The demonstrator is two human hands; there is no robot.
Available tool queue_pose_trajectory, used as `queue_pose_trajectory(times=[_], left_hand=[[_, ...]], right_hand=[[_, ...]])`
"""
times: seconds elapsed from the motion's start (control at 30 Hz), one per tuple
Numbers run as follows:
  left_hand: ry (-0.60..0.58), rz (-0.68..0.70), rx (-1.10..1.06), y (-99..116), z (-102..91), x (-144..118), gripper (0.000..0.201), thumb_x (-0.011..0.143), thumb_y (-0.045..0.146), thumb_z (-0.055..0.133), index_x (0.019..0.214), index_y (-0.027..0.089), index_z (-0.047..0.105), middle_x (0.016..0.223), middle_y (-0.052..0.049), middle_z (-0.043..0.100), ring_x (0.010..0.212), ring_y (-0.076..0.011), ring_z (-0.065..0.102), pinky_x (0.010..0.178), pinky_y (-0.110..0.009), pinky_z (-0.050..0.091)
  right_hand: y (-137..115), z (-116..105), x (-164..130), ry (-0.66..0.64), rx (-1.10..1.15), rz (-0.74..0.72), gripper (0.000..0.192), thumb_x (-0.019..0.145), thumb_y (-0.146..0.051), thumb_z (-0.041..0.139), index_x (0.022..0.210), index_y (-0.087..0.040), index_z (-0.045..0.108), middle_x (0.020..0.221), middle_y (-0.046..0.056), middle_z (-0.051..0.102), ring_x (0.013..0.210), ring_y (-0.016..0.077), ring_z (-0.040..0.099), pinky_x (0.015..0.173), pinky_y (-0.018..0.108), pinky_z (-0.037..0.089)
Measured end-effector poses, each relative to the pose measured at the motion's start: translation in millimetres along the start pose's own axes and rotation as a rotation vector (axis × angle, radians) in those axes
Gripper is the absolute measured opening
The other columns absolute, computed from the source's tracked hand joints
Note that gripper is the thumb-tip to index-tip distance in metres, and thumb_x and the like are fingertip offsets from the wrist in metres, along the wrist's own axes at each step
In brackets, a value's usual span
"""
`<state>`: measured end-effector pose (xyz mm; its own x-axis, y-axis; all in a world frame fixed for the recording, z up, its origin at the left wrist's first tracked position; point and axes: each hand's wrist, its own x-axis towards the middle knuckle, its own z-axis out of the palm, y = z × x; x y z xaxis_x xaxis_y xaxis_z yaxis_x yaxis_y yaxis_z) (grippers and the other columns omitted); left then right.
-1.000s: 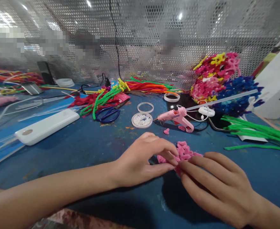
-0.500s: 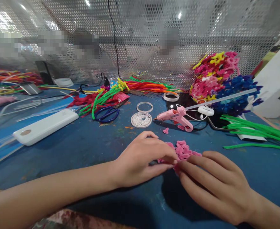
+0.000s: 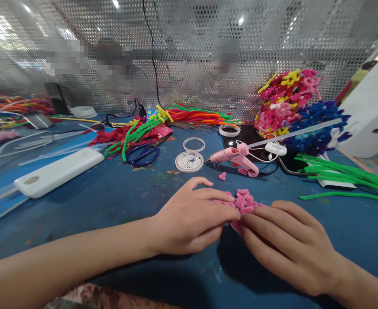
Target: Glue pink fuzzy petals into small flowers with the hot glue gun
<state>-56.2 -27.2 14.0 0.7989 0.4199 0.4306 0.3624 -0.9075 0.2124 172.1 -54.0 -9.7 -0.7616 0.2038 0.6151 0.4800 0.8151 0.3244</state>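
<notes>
Since a second ago, both hands have been drawn closer: left hand and right hand are pressed onto the pink petal cluster, gathered just before the glue gun.

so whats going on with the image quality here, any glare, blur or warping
Head view: wide-angle warping bows the perforated metal screen and stretches the forearms at the edges; bright ceiling-light spots glare on that screen; pixelated blocks mask patches behind it; soft shadows sit under the left hand and right hand on the blue table; the pink pieces look sharp.
</notes>
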Motion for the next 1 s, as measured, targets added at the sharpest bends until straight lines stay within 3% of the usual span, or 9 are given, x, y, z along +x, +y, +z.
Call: queue_pose_trajectory(times=[0.47, 0.63, 0.83, 1.0], left_hand=[[0.032, 0.049, -0.019, -1.0, 1.9, -1.3, 0.033, 0.079, 0.006, 0.045, 0.109, 0.018, 0.050, 0.107, -0.005, 0.068, 0.107, -0.0156, 0.059, 0.098, -0.035, 0.028], [0.048, -0.086, -0.153, 2.7, 2.3, 0.2, 0.036, 0.076, 0.002, 0.044, 0.106, 0.019, 0.052, 0.106, -0.003, 0.068, 0.104, -0.0154, 0.060, 0.098, -0.034, 0.031], [0.106, -0.316, -0.428, 4.8, 3.6, 2.7, 0.032, 0.078, 0.002, 0.043, 0.103, 0.019, 0.054, 0.097, -0.002, 0.069, 0.091, -0.0139, 0.065, 0.089, -0.029, 0.045], [0.084, -0.412, -0.709, 5.3, 4.5, 3.0, 0.031, 0.081, -0.001, 0.044, 0.106, 0.015, 0.051, 0.097, -0.005, 0.068, 0.091, -0.0127, 0.067, 0.082, -0.024, 0.051]], right_hand=[[0.9, 1.2, 3.8, 0.061, 0.055, 0.006, 0.021, 0.087, -0.009, 0.046, 0.091, -0.017, 0.065, 0.093, 0.008, 0.072, 0.087, 0.0219, 0.062, 0.077, 0.040, 0.046], [2.3, 1.5, 5.4, 0.072, 0.058, 0.005, 0.022, 0.087, -0.009, 0.045, 0.090, -0.017, 0.065, 0.091, 0.007, 0.072, 0.086, 0.0221, 0.062, 0.077, 0.040, 0.047], [3.0, -0.1, 5.1, 0.066, 0.044, -0.008, 0.024, 0.089, -0.010, 0.042, 0.089, -0.017, 0.066, 0.090, 0.007, 0.072, 0.085, 0.0213, 0.062, 0.074, 0.039, 0.047], [2.1, -0.7, 5.2, 0.080, 0.031, -0.026, 0.027, 0.089, -0.010, 0.041, 0.087, -0.019, 0.066, 0.088, 0.004, 0.073, 0.084, 0.0189, 0.062, 0.075, 0.038, 0.045]])
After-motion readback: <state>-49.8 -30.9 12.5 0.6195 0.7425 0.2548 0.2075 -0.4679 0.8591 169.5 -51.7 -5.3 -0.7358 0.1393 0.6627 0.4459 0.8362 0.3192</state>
